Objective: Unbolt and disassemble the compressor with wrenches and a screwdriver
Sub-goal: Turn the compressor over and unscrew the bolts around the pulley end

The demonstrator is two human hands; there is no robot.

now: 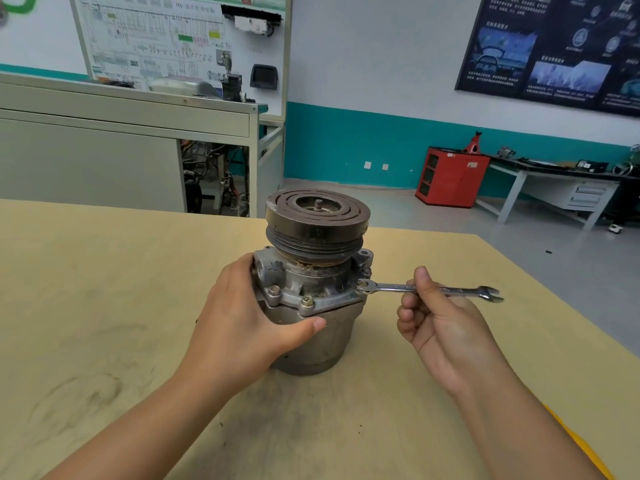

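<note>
My left hand [242,317] wraps the compressor [311,299] from its left side, thumb laid across the front of the lower housing just under the flange, the grip closed on the body to hold it against turning. My right hand [440,317] is closed on the shank of the wrench [429,289], fingers curled around its middle, the thumb upright behind it. The ring end of the wrench sits over a bolt at the right edge of the flange; the open end points away to the right, clear of everything. The compressor stands upright on the tan surface [104,306], near its centre, pulley [317,220] uppermost. I judge the unit heavy and rigid: a cast metal body with a steel pulley on top, so the weight sits high and it could tip if the wrench is pulled hard. The housing looks smooth and somewhat grimy, so my left grip may slip; the better hold is low on the barrel or against the cast lugs of the flange, not on the pulley, which would probably rotate. 2 more flange bolts [307,301] show at the front, both seated. The wrench is slim and stiff; holding nearer the open end would give more leverage. Farther off, a red cabinet [450,176] stands on the floor against the teal-banded wall.
</note>
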